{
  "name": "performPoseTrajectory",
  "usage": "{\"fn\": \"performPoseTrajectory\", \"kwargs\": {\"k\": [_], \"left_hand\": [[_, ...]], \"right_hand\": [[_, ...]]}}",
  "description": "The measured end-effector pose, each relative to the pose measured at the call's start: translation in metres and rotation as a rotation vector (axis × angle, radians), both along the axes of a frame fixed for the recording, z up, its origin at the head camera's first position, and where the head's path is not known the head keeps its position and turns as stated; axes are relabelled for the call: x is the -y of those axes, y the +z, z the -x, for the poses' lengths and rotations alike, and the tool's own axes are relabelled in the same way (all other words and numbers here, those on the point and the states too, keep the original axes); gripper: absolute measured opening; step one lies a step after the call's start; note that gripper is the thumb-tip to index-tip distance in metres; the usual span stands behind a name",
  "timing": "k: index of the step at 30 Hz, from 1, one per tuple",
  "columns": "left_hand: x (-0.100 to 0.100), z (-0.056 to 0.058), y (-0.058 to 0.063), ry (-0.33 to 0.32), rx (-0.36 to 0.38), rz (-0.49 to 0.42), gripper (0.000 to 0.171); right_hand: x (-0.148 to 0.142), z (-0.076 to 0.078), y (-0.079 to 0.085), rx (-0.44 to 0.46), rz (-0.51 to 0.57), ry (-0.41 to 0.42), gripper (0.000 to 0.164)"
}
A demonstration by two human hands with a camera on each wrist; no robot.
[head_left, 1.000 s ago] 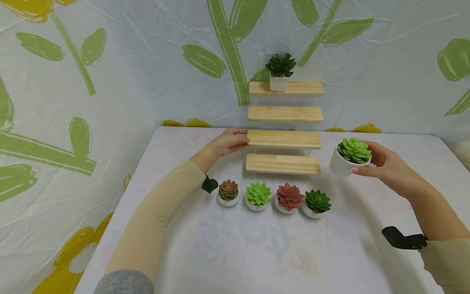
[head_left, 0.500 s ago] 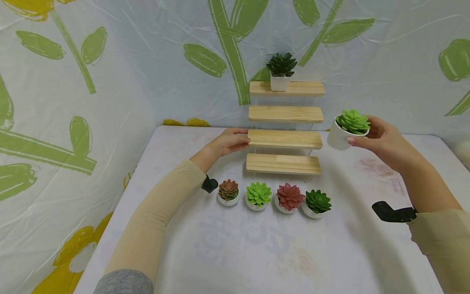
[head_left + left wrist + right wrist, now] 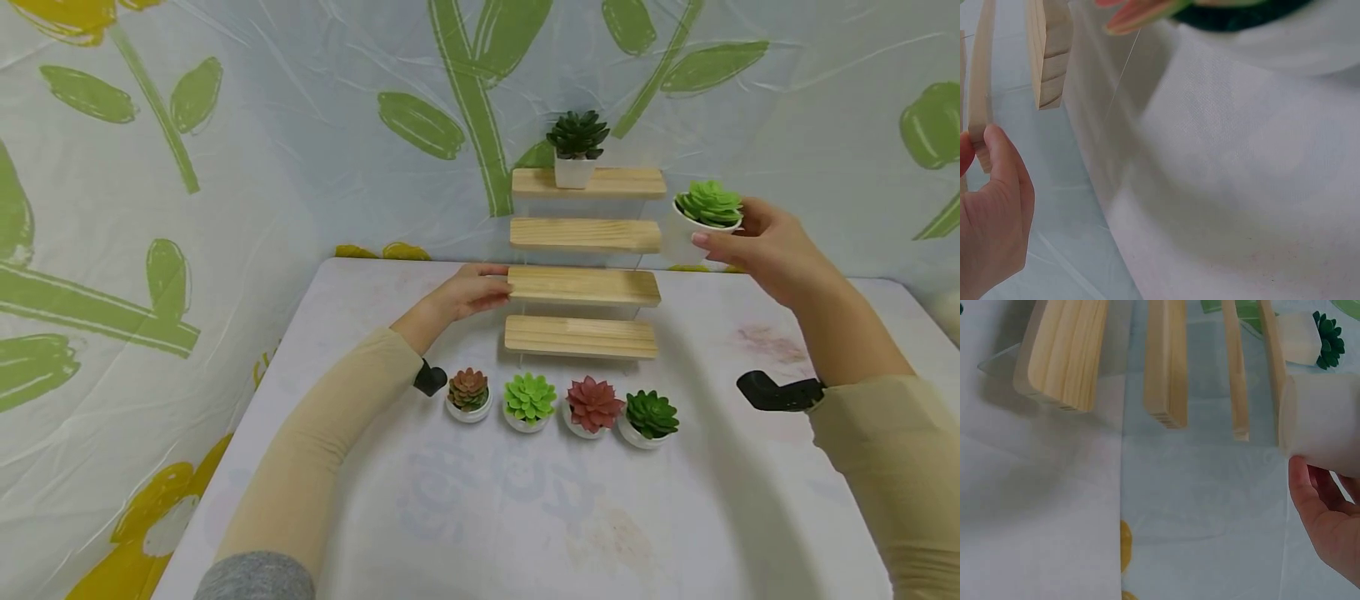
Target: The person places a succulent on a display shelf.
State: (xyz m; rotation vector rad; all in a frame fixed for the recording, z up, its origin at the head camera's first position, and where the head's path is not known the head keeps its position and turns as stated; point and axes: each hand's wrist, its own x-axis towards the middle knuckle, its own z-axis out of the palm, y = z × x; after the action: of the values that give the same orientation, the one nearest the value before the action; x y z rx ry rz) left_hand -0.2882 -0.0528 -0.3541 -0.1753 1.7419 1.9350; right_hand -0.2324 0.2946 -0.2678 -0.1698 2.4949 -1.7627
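Note:
In the head view, my right hand [image 3: 776, 254] holds a light green succulent [image 3: 707, 205] in a white pot [image 3: 1325, 422], raised in the air right of the stepped wooden shelf [image 3: 585, 286]. Thumb and fingers grip the pot's side. My left hand [image 3: 471, 292] pinches the left end of the second board from the bottom; the left wrist view shows fingertips on both faces of that board [image 3: 982, 75]. A dark green succulent [image 3: 577, 137] in a square white pot stands on the top board.
In front of the shelf, a row of small potted succulents stands on the table [image 3: 517, 517]: brownish [image 3: 468, 389], bright green [image 3: 530, 397], red [image 3: 593, 405] and dark green [image 3: 651, 414]. A leaf-printed cloth [image 3: 300, 167] hangs behind and at the left.
My right hand has lifted the light green succulent from near the lower boards up to about the upper boards, slightly leftward. My left hand stays on the shelf.

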Motion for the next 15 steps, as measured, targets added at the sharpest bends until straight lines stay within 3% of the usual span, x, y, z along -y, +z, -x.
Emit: {"fn": "performPoseTrajectory", "kwargs": {"k": [7, 15], "left_hand": [[0.000, 0.001, -0.002, 0.002, 0.002, -0.008, 0.050], [0.001, 0.002, -0.005, 0.007, -0.002, -0.016, 0.050]], "right_hand": [[0.014, 0.015, 0.010, 0.025, 0.001, -0.050, 0.073], [0.026, 0.032, 0.025, 0.019, 0.022, -0.122, 0.078]]}}
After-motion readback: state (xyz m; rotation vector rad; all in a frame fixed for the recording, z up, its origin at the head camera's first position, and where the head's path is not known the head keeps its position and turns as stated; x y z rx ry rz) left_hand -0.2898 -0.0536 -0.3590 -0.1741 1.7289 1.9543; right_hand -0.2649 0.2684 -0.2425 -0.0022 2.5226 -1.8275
